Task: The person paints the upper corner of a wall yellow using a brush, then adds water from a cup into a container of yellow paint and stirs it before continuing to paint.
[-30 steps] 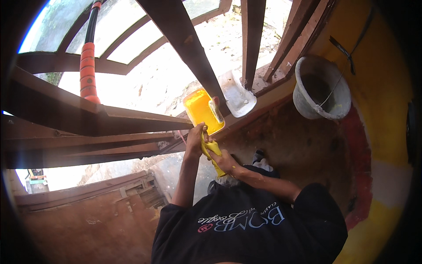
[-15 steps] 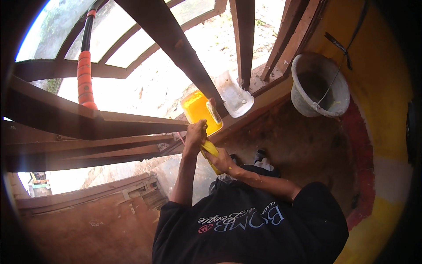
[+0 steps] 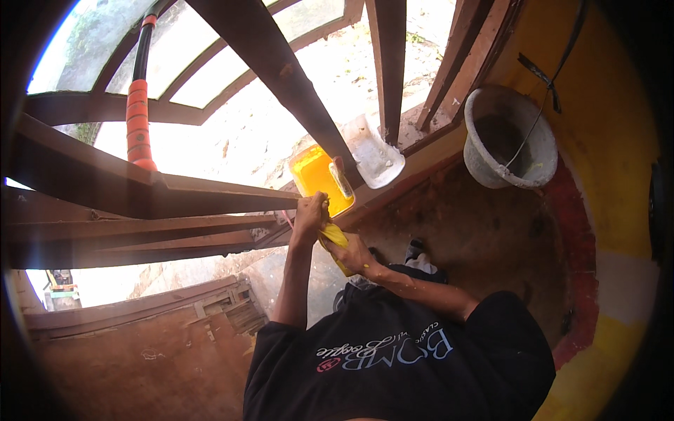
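Note:
Both of my hands are closed, close together below the window bars. My right hand [image 3: 357, 254] wraps round a limp, bright yellow plastic bag [image 3: 335, 236]. The bag's upper end runs up to my left hand [image 3: 309, 212], whose fingers are curled tight at it; their tips are partly hidden. Just beyond my left hand a tray of yellow paint [image 3: 313, 170] rests on the sill. A small paint roller [image 3: 342, 179] with a pale, paint-smeared cover leans at its right side. Yellow specks dot my right forearm.
A white scoop-shaped container [image 3: 379, 160] stands right of the paint tray. Brown wooden bars [image 3: 281, 67] cross ahead and to the left. A pole with an orange grip [image 3: 138, 126] leans at the left. A grey bucket [image 3: 479, 160] hangs by the yellow wall at right.
My hands stay almost in the same place. The yellow bag looks more bunched up between them, and my right hand's grip has shifted slightly.

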The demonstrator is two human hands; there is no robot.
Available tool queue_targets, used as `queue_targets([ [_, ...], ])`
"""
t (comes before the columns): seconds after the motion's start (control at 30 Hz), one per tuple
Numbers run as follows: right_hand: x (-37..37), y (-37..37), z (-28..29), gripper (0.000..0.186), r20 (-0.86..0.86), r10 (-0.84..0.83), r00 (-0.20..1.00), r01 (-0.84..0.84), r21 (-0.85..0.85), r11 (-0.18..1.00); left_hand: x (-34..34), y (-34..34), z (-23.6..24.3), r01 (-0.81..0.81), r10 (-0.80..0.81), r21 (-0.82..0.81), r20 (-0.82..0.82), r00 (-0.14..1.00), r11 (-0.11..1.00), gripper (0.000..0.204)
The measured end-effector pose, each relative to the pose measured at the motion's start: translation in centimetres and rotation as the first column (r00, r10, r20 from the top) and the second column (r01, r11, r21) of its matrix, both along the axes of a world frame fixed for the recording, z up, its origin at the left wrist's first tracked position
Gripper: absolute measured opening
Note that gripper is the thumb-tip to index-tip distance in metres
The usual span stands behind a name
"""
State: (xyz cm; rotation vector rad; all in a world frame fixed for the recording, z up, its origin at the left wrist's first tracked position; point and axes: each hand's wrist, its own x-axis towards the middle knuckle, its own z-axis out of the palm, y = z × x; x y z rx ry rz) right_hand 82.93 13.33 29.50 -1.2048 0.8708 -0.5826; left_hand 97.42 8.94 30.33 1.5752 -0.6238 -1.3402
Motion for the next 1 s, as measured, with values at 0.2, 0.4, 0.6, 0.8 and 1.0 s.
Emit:
queue_targets([
  [0.2,-0.7,-0.4,-0.2,0.034,0.054,-0.029,0.998,0.017,0.218,0.976,-0.9,0.7,1.7,0.106,-0.086,-0.116,0.161,0.983,0.988,0.034],
  [0.4,-5.3,-0.9,-4.3,0.046,-0.010,-0.186,0.983,0.185,-0.071,0.980,-4.4,1.7,7.0,0.436,-0.072,-0.206,0.838,0.541,0.876,0.030],
  [0.6,-11.1,-3.9,-1.6,0.035,0.104,-0.343,0.933,0.358,-0.306,0.882,-8.6,-0.9,9.8,0.359,-0.164,-0.199,0.625,0.763,0.912,0.030],
  [0.8,-8.2,-11.1,0.7,0.020,-0.102,-0.511,0.853,0.349,-0.618,0.705,-10.0,-6.3,9.8,0.213,0.150,-0.380,0.729,0.668,0.900,0.033],
  [1.0,-5.2,-17.8,-2.4,0.021,-0.228,-0.484,0.845,0.295,-0.557,0.776,-11.8,-10.4,8.1,0.137,0.081,-0.175,0.853,0.515,0.975,0.034],
])
